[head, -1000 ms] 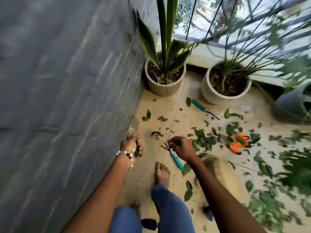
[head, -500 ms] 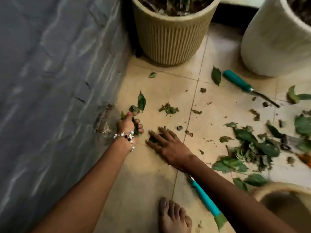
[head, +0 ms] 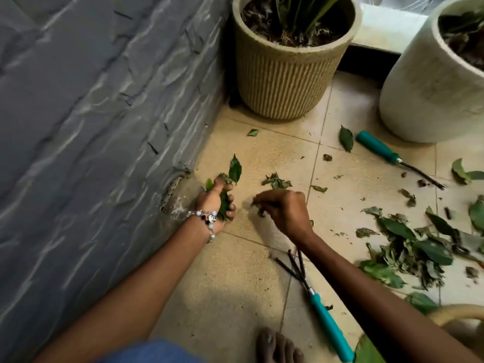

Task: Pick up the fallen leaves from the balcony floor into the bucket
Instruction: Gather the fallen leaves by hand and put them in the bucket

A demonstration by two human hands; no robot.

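Nearest the viewer, a bare foot (head: 277,345) stands on the tiled balcony floor (head: 235,284), with a blue-clad knee (head: 157,352) at the lower edge. At the lower right corner the tan rim of the bucket (head: 455,311) enters view; its inside is hardly visible. Beside the foot lies a hand rake (head: 318,305) with a teal handle, its dark prongs pointing toward the right forearm.

Further out, the left hand (head: 216,203), wearing a beaded bracelet (head: 207,218), is closed round a bunch of leaves (head: 224,203), with leaf tips standing out above the fist. It is close to the grey stone wall (head: 91,127), just beside a floor drain (head: 172,189) at the wall's foot. The right hand (head: 284,209) is apart from the left, fingers curled downward at the tiles; it appears to pinch small leaf scraps, though blur prevents certainty. A small crumpled leaf cluster (head: 276,182) lies just beyond its fingers.

To the right, a dense pile of fallen leaves (head: 408,244) covers the tiles, well apart from both hands.

Beyond, a second teal-handled tool (head: 385,150) lies near a single dark leaf (head: 346,138). At the far end stand a ribbed tan pot (head: 285,82) against the wall and a white pot (head: 429,95) to its right.
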